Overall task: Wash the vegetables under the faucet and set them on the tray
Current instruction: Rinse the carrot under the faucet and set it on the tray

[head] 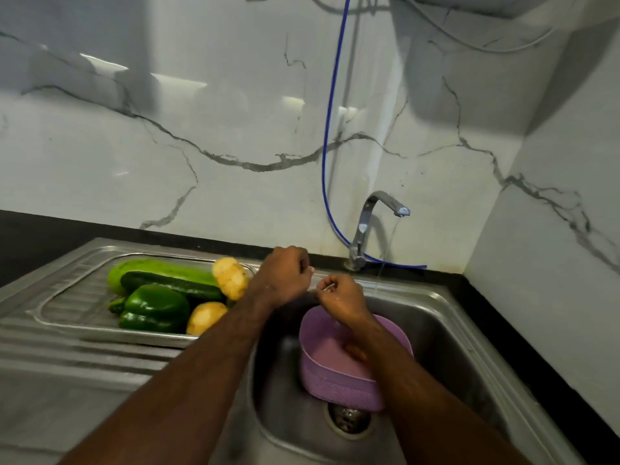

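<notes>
A steel tray (67,308) on the drainboard holds a pale green gourd (147,266), a cucumber (174,285), a green bell pepper (154,308) and two yellowish vegetables (231,276). The faucet (372,209) runs a thin stream into the sink (446,330), to the right of both hands. Over the sink's back-left corner, my left hand (285,273) is curled over a dark vegetable (295,303), most of it hidden. My right hand (339,297) pinches a thin pale end of that vegetable. Below them a purple basket (335,374) stands in the sink with something orange (355,352) inside.
The drain strainer (349,419) shows in front of the basket. A blue hose (330,129) hangs down the marble wall and runs behind the faucet along the black counter (496,313). The ribbed drainboard (84,357) stretches left of the sink.
</notes>
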